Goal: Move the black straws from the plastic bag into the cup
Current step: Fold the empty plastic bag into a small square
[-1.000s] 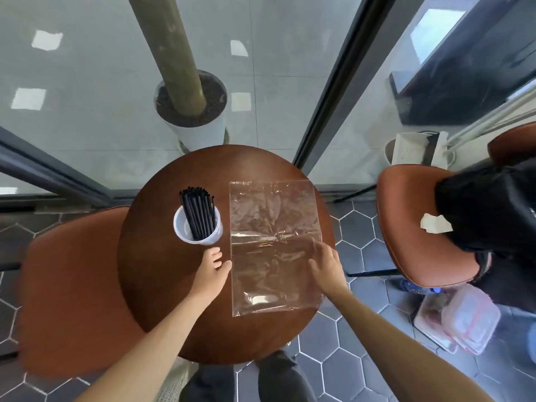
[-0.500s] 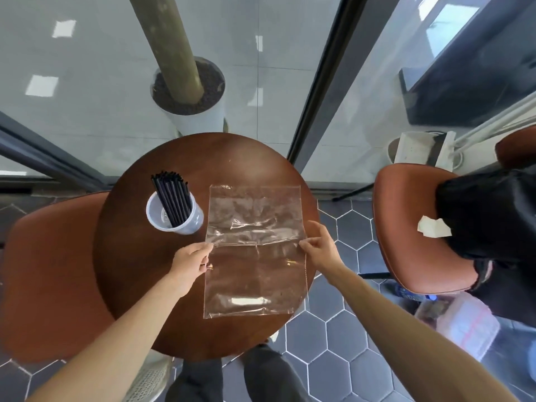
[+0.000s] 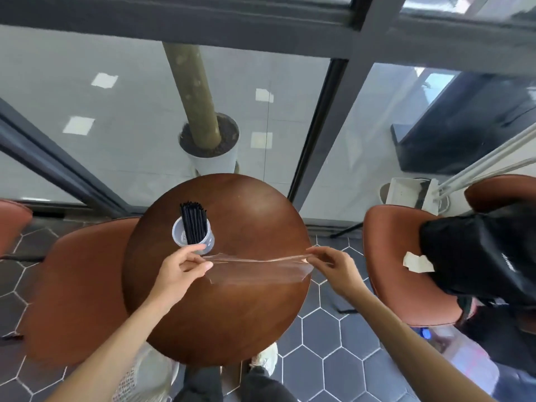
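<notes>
I see a round, smooth brown wooden table (image 3: pixel 232 314); above it my left hand (image 3: pixel 181 268) and right hand (image 3: pixel 333 266) each pinch an edge of the thin clear plastic bag (image 3: pixel 255 269), now lifted and folded where it lay flat before. The black straws (image 3: pixel 193 224) stand bundled in the translucent cup (image 3: pixel 178 235) just behind my left hand.

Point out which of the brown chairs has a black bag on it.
The chair right of the round table: a black bag lies on its seat. The chair left of the table carries none.
</notes>
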